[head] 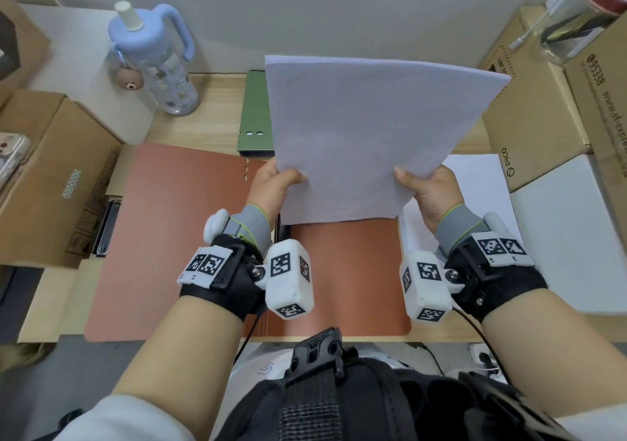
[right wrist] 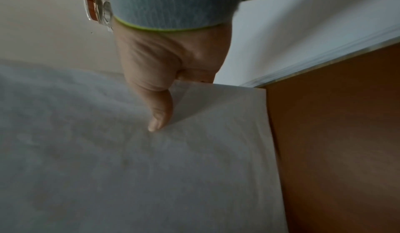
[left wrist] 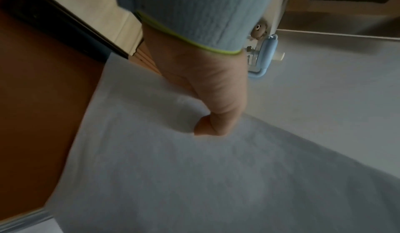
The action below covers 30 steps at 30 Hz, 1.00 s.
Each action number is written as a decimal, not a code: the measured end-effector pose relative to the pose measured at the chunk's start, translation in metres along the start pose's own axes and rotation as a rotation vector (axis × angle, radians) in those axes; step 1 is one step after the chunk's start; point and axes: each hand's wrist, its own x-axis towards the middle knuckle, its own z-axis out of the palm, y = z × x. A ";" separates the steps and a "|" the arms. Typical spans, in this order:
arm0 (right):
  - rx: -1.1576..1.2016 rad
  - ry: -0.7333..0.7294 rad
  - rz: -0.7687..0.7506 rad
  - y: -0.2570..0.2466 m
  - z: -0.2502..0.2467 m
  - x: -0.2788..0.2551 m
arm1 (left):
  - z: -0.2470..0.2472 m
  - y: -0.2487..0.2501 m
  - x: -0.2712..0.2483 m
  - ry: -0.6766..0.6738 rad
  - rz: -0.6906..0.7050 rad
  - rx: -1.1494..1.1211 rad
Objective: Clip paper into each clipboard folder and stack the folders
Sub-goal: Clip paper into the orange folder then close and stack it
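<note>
I hold a sheaf of white paper (head: 369,135) in the air above an open brown clipboard folder (head: 176,237) that lies flat on the desk. My left hand (head: 276,182) pinches the paper's near left edge, thumb on top (left wrist: 207,125). My right hand (head: 424,182) pinches the near right edge, its thumb (right wrist: 160,117) also on top. The fingers under the sheets are hidden. A green folder (head: 256,114) lies beyond the brown one, partly behind the paper. More white paper (head: 481,182) lies on the desk at the right.
A blue water bottle (head: 159,60) stands at the back left. Cardboard boxes (head: 51,169) flank the desk at left, and more boxes (head: 549,94) at right. A black clip (head: 107,230) lies by the brown folder's left edge. A glass jar (head: 583,16) sits on the right boxes.
</note>
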 end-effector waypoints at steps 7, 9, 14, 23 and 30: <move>-0.036 0.030 0.020 0.003 0.000 -0.004 | 0.000 -0.008 -0.004 0.003 -0.032 -0.014; -0.049 0.053 0.014 0.000 0.001 -0.003 | 0.000 -0.005 -0.003 0.002 -0.044 -0.018; -0.200 0.121 0.004 -0.005 0.002 -0.002 | 0.002 -0.003 0.002 -0.019 -0.107 0.080; -0.301 0.156 0.261 0.023 -0.007 -0.009 | -0.015 -0.021 0.003 0.036 -0.390 0.356; -0.389 0.107 0.445 0.052 -0.013 -0.016 | -0.033 -0.035 0.000 -0.074 -0.518 1.116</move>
